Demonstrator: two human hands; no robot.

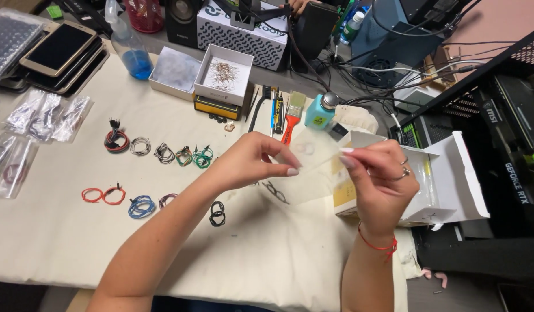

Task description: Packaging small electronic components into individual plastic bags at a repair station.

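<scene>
Above the cream cloth worktop (59, 231), just before the open white cardboard box (446, 173), left hand (249, 162) and right hand (382, 179) pinch a small clear plastic bag (313, 159); gentle, even pulls seem wisest.

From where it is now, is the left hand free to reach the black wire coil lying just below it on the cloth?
Probably not right away: the left hand is pinching a clear plastic bag together with the right hand. The black wire coil lies uncovered just below it, with nothing in between, once the bag is released.
</scene>
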